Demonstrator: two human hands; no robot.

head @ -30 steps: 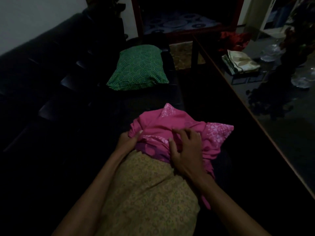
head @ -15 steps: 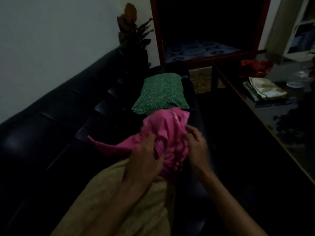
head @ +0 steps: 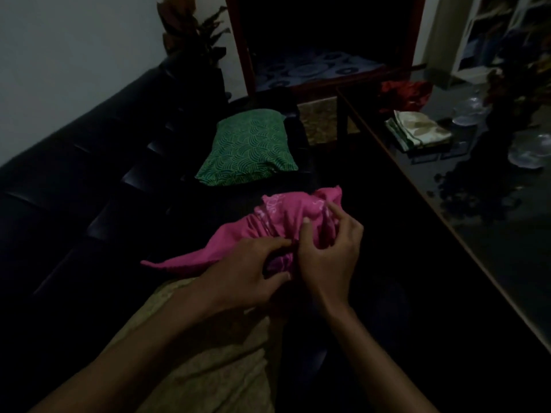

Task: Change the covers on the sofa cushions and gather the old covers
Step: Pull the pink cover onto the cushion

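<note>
A bunched pink cover (head: 238, 234) hangs between both hands over a tan cushion (head: 214, 359) that lies in front of me on the black sofa (head: 65, 204). My left hand (head: 244, 278) pinches the pink cloth at its lower edge. My right hand (head: 328, 248) grips the gathered cloth beside it, fingers curled into the folds. A green patterned cushion (head: 249, 149) lies farther along the sofa seat.
A dark glass table (head: 492, 234) runs along the right, with folded pale cloth (head: 419, 134), red cloth (head: 405, 93) and glass dishes (head: 527, 150) on it. A potted plant (head: 190, 34) stands at the sofa's far end beside a red-framed doorway (head: 244, 55).
The pink cover was lifted off the tan cushion's end and gathered into a bunch between both hands. Both hands shifted their hold on the cloth.
</note>
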